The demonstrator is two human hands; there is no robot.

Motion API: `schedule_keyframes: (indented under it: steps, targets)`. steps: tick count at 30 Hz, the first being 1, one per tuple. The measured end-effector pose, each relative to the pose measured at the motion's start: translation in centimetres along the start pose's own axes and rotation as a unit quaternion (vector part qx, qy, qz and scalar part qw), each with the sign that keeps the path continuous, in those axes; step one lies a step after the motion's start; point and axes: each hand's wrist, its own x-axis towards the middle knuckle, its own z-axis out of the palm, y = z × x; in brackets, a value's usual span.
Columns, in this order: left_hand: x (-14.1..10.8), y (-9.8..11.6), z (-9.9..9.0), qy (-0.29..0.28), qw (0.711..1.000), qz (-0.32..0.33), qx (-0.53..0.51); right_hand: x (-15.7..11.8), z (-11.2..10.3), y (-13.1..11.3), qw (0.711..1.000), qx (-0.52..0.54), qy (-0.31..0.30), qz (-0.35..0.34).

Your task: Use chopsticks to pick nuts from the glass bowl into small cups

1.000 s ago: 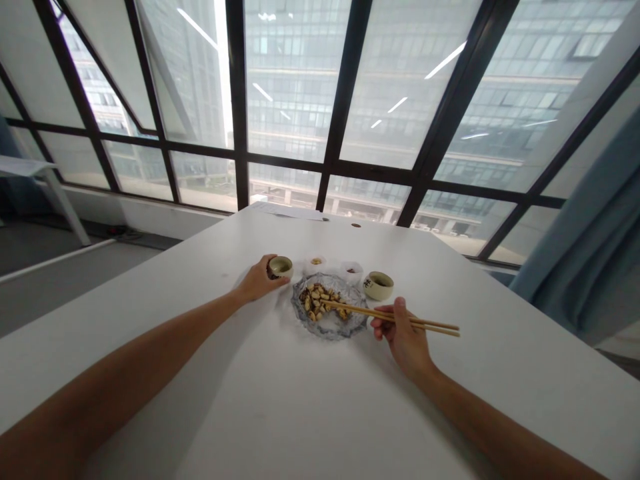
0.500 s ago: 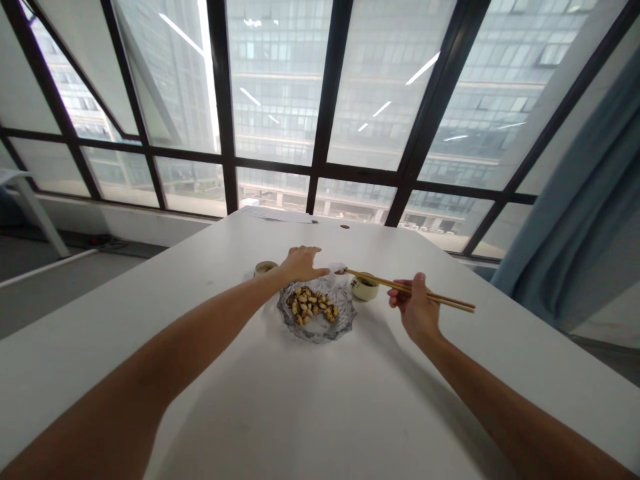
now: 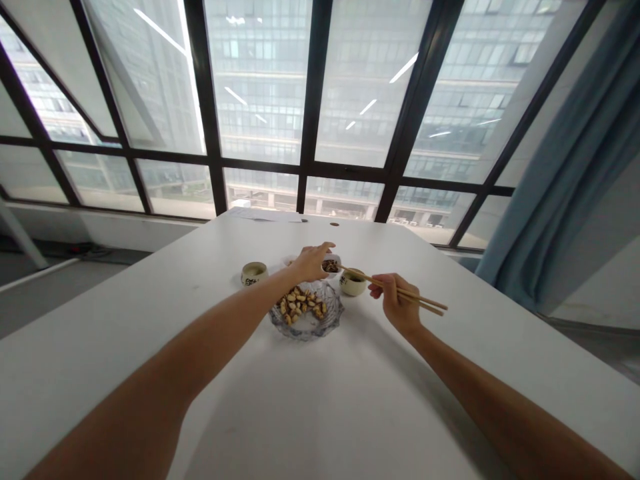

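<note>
My left hand (image 3: pixel 311 262) is at a small white bowl (image 3: pixel 339 259) that holds dark brown bits (image 3: pixel 331 266). Its thumb and fingers curve around the bowl's left side. Wooden chopsticks (image 3: pixel 425 303) are gripped in my right hand (image 3: pixel 399 303), their tips at the white bowl's right edge. A clear cut-glass bowl (image 3: pixel 334 324) with pale brown pieces like shelled nuts (image 3: pixel 300 303) sits in front, partly covered by my left forearm. Beneath the chopsticks stands a cream cup (image 3: pixel 353 287) with dark contents.
Another cream cup (image 3: pixel 255 273) with dark lettering stands left of my left forearm. A small brown disc (image 3: pixel 335 225) and white paper (image 3: pixel 265 215) lie at the far end of the white table (image 3: pixel 280 413). Windows rise behind; a blue curtain (image 3: pixel 555 180) hangs at right.
My left hand has moved in at the white bowl, its fingers now curving around it. The chopsticks remain in my right hand, tips still at that bowl. The view has shifted slightly right.
</note>
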Motion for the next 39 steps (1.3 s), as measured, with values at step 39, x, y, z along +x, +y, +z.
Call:
schedule_keyframes:
  steps: [39]
  targets:
    - [-14.2,-9.5,-2.0,0.172,0.956,-0.222,-0.083,1.3,2.0,-6.8,0.965,-0.085,-0.247,0.005]
